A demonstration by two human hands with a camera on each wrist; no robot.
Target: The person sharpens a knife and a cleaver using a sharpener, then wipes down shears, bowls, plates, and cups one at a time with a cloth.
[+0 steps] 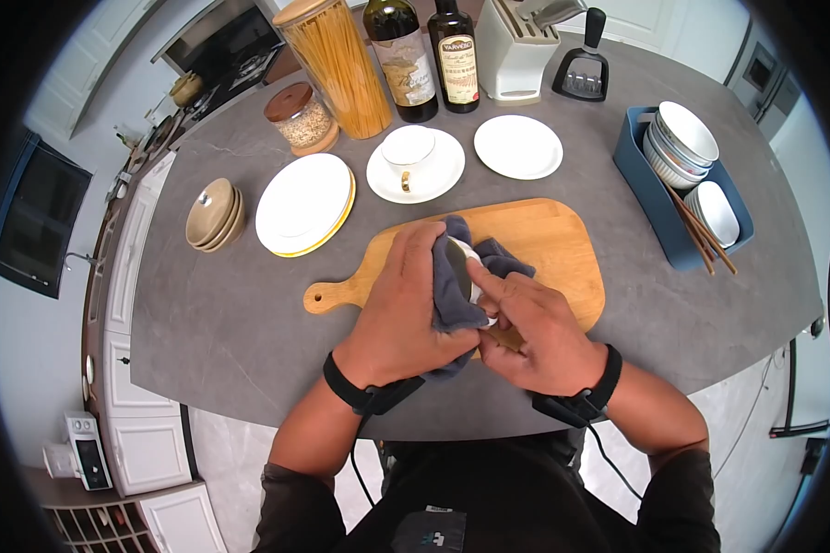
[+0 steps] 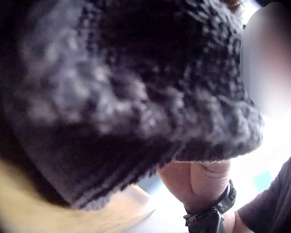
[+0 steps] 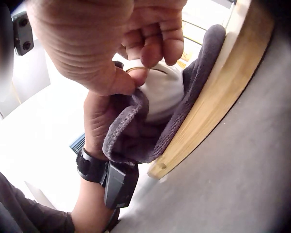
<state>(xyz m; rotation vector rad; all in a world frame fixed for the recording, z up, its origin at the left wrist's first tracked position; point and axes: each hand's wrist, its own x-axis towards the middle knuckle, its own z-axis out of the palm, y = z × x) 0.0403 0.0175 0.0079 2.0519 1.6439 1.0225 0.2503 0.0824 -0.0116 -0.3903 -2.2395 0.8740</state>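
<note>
Over the cutting board, my left hand grips a dark grey towel that is wrapped around a white cup. The white cup shows a thin gold line near its edge in the right wrist view. My right hand holds the cup, its thumb and fingertips at the edge beside the towel. Part of the towel lies bunched on the board behind the hands. In the left wrist view the towel fills most of the picture and hides the cup.
Behind the board stand stacked plates, a cup on a saucer and a plate. Brown bowls are at left; a blue bin with bowls and chopsticks is at right. Bottles and a pasta jar line the back.
</note>
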